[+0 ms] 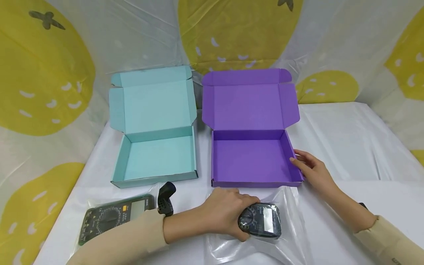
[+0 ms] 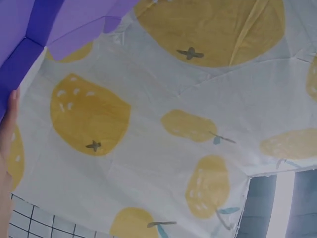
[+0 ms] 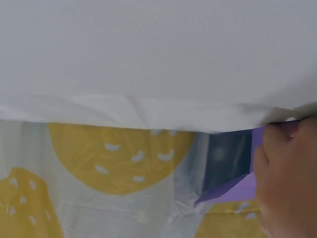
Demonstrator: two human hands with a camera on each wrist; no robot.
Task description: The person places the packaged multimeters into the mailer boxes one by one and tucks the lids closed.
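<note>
In the head view, my left hand [image 1: 225, 213] grips one end of a small dark digital multimeter [image 1: 261, 220], thumb on its near side and fingers on its far side. That meter is in a clear plastic bag [image 1: 291, 221] on the white table, just in front of an open purple box [image 1: 251, 184]. My right hand [image 1: 314, 171] pinches the purple box's right wall, thumb over the inner side. In the right wrist view the right hand [image 3: 287, 178] covers part of the purple wall. A fingertip of the left hand [image 2: 11, 119] shows at the left wrist view's edge.
An open light-teal box [image 1: 154, 178] stands left of the purple one, both lids raised at the back. A larger bagged multimeter [image 1: 106, 217] lies at front left, partly behind my left sleeve. A lemon-patterned curtain [image 1: 145, 40] hangs behind the table.
</note>
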